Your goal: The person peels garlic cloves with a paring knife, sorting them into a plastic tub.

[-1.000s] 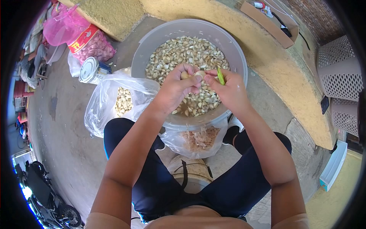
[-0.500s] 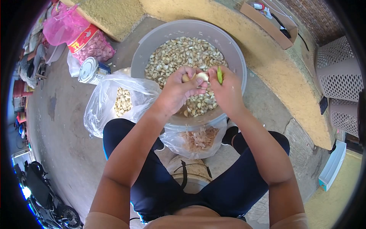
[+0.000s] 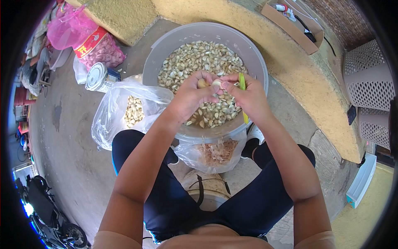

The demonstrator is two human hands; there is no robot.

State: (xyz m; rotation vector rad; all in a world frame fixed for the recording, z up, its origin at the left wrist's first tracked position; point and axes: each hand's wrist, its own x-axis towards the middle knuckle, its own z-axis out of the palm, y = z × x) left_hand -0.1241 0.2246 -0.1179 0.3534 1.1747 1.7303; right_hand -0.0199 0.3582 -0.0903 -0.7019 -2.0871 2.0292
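Note:
Over a large grey tub (image 3: 257,54) my left hand (image 3: 192,95) pinches a pale garlic clove (image 3: 217,83), with a browner clove (image 3: 202,83) tucked in its fingers. My right hand (image 3: 252,97) meets it from the other side, thumb and fingertips at the pale clove. Held in that right hand is a slim yellow-green knife-like tool (image 3: 242,81); it sticks out above and below the hand, and no blade shows. Many garlic cloves (image 3: 203,58) sit in water inside the tub.
A clear plastic bag (image 3: 105,120) with peeled cloves stands left of the tub, near a can (image 3: 97,76) and a pink mesh sack (image 3: 103,52). A bag of papery skins (image 3: 217,151) hangs at the tub's front. On the right are a yellow ledge (image 3: 327,112) and perforated baskets (image 3: 369,87).
The yellow-green tool has turned in my right hand and now shows more of its length, reaching below the hand. My right fingertips have moved left onto the pale clove.

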